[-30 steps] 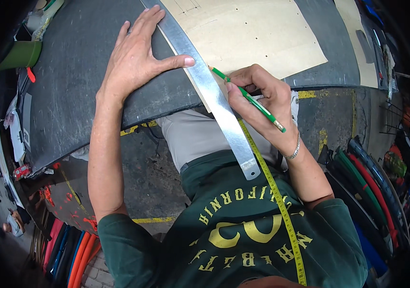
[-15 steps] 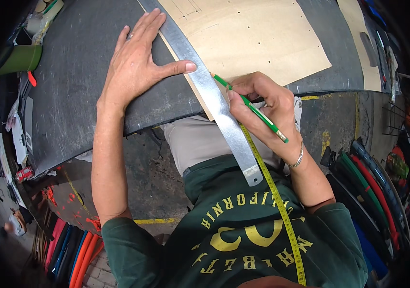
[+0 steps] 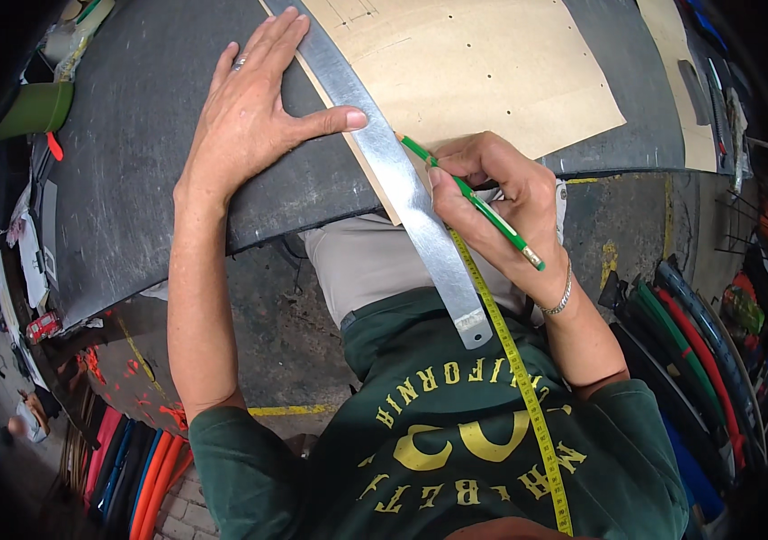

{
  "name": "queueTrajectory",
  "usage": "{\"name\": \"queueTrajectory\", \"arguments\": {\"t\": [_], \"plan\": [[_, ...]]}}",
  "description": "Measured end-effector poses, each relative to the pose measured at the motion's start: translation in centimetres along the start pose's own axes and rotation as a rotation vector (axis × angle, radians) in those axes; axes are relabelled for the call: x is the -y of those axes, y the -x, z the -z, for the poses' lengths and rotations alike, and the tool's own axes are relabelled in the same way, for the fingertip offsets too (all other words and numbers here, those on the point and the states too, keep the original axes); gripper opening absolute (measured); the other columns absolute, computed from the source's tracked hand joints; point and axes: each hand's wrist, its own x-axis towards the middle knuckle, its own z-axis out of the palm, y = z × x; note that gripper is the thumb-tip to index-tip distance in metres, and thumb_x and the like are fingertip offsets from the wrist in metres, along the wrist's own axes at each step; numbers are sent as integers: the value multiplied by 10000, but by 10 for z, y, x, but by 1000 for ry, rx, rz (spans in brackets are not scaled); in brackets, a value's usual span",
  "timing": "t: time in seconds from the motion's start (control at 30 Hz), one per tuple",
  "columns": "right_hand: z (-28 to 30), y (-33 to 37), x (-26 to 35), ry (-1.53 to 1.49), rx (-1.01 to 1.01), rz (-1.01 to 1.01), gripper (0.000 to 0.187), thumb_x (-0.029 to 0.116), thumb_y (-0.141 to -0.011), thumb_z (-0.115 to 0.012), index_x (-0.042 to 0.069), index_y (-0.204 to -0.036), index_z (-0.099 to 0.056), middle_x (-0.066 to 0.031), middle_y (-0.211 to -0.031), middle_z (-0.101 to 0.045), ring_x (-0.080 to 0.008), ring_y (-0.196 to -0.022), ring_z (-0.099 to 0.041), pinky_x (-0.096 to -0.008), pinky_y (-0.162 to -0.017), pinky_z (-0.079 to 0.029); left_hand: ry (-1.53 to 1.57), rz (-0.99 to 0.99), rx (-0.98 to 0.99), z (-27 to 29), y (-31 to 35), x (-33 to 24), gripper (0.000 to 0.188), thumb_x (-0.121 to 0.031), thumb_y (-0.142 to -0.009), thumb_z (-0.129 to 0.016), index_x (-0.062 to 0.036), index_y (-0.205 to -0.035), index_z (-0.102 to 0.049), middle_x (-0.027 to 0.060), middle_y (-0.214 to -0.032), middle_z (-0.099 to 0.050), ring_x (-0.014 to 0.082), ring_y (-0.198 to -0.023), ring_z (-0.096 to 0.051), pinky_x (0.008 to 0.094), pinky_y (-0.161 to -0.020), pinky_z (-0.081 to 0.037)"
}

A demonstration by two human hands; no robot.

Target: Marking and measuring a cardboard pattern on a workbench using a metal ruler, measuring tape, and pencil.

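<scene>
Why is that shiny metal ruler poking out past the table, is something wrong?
Nothing looks broken or spilled. The metal ruler hangs over the dark table edge toward the person, but the left hand presses it flat on the tan sheet while the right hand holds a green pencil against it.

One head camera looks steeply down, close above the dark table [image 3: 150, 180], with the person's chest below it.
</scene>
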Motion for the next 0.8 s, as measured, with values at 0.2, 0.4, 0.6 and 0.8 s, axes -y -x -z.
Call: {"name": "queueTrajectory", "arguments": {"t": [0.2, 0.4, 0.6, 0.8], "plan": [[5, -23, 14, -46, 97, -61, 97, 61, -948, -722, -31, -959, -693, -30, -820, -693, -50, -719, -598, -214, -641, -479, -77, -101, -162, -31, 3, 32, 1238, -771, -665, -801, -15, -1564, -410, 220, -1630, -393, 334, -1548, -326, 545, -1289, -176], [-13, -67, -14, 5, 11, 142, 126, 128, -976, -733, 4, -976, -706, 19, -832, -663, -20, -709, -540, -198, -618, -429, -39, -114, -148, -13, -2, 8, 1234, -778, -674, -790, -9, -1562, -411, 229, -1634, -383, 337, -1553, -315, 544, -1290, -170], [4, -30, -3, -231, -92, 33, 116, 95, -983, -728, -10, -1011, -688, -14, -907, -702, -23, -779, -584, -192, -675, -467, -29, -15, 2, -1, 3, 1, 1254, -748, -727, -782, 74, -1565, -340, 265, -1647, -340, 361, -1577, -250, 530, -1295, -138], [12, 3, -6, -126, -35, -176, 79, 18, -954, -696, -21, -957, -627, -50, -919, -704, -45, -804, -603, -203, -704, -493, -55, -16, 50, 0, -3, -11, 1285, -769, -740, -758, 109, -1564, -310, 292, -1650, -312, 367, -1584, -226, 518, -1301, -122]]}}
